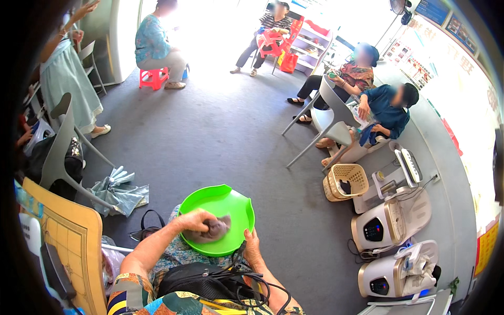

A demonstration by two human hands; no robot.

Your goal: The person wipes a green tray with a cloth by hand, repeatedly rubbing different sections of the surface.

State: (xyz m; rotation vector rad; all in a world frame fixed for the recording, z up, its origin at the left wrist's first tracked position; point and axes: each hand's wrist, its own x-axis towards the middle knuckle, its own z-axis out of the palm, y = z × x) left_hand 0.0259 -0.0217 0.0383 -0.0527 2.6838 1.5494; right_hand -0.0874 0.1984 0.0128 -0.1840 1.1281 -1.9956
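Note:
A bright green plastic basin [236,201] with a notched rim rests on my lap, over patterned fabric. Inside it lies a bunched grey-brown cloth [214,232], blurred at its edge. My left hand [199,220] reaches over the basin's left side with its fingers closed on this cloth. At the lower right of the basin, my right hand [252,246] grips the rim, its thumb on the near side and its other fingers mostly hidden. A black bag [193,279] and looped black cables [256,279] lie against my front, just below the basin.
A wooden panel [65,244], a grey chair [59,153] and a silvery crumpled umbrella [118,191] are at left. A beige basket [346,179], another chair [334,118] and white foot-massage machines [380,228] line the right. Several people sit or stand farther off.

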